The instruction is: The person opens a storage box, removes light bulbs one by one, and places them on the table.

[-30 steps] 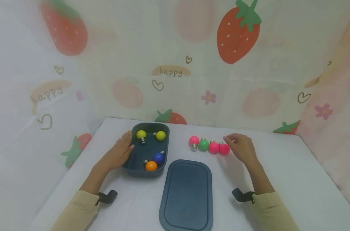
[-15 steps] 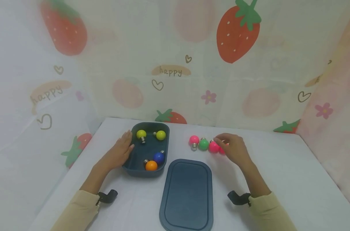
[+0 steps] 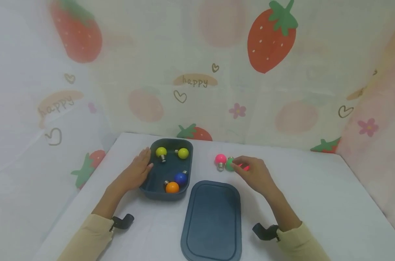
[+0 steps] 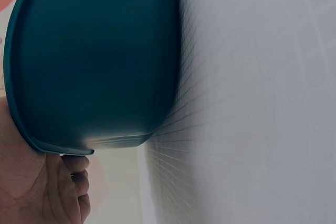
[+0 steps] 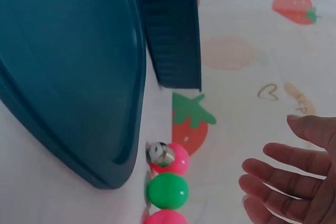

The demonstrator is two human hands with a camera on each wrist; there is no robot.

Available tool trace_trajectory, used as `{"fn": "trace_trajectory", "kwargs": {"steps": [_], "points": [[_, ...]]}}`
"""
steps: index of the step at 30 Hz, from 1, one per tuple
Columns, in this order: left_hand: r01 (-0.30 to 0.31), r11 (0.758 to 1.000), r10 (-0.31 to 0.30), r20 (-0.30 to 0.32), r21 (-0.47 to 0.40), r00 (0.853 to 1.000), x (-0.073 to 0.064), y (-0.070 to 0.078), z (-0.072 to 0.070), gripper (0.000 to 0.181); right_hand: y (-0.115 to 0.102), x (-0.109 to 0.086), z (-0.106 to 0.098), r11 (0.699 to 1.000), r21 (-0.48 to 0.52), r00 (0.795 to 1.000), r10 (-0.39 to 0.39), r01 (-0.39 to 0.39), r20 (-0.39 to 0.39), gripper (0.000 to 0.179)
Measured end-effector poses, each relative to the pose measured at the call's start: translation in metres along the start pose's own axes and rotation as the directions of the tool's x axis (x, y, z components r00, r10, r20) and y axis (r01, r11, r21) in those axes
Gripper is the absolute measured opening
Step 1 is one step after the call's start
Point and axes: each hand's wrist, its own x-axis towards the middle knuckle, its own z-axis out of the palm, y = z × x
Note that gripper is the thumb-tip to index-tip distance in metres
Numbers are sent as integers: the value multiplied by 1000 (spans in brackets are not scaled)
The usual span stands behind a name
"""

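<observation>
My left hand lies with straight fingers against the left side of a dark blue box. Inside the box are two yellow-green bulbs, a blue bulb and an orange bulb. To the right, a pink bulb, a green bulb and more pink bulbs make a row, partly covered in the head view by my right hand. The right wrist view shows that hand's fingers loosely spread, apart from the green bulb and holding nothing.
A dark blue lid lies flat on the white table, in front of the bulb row and right of the box. Behind the table hangs a strawberry-print cloth. Black wrist cameras stick out from both wrists.
My right hand has moved left along the row, from beside its right end to over the pink bulbs by the green one. My left hand stays at the box. The head view has shifted slightly.
</observation>
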Motion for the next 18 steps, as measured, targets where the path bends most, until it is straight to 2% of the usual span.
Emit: {"fn": "trace_trajectory", "kwargs": {"steps": [5,9,13,18], "points": [[7,1000,-8,7,4,1000,1,0,1,65,-10,-4,10,1000,3,1000,-16,16,23,25],[1,1000,-1,4,12,1000,1,0,0,64,-19,-5,20,995,-48,996,-81,83,44,26],[-4,1000,4,3,21,1000,1,-1,-1,63,-32,-3,27,983,-93,985,-151,158,77,29],[-9,1000,9,6,20,1000,1,0,-1,63,-50,-1,34,967,-115,964,-206,226,167,33]]}}
